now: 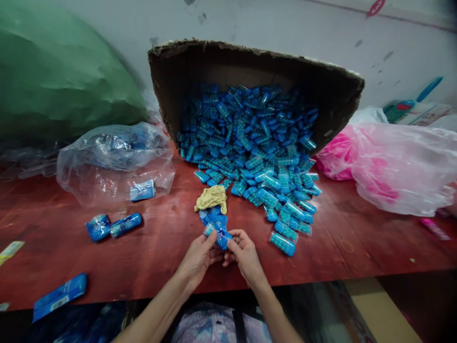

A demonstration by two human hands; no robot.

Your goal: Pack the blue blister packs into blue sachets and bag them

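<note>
Both hands meet at the near edge of the red table [357, 247]. The left hand [198, 257] and right hand [244, 255] each pinch, with fingers closed, a small blue packet [218, 237], the front of a short row of packets [214, 220]. A yellow cloth [212, 197] lies just behind the row. Beyond, a tipped cardboard box [328, 95] spills a heap of blue tubes [250, 143]. A clear bag [114, 162] lies left, a pink bag [392, 162] right. No writing is legible.

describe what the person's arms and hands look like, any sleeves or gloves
Both arms are bare from the bottom edge of the picture to the wrists, with no sleeves in view. The left hand and right hand wear no gloves. No rings, watch or bands show on the fingers or wrists. The nails look short and plain.
</note>
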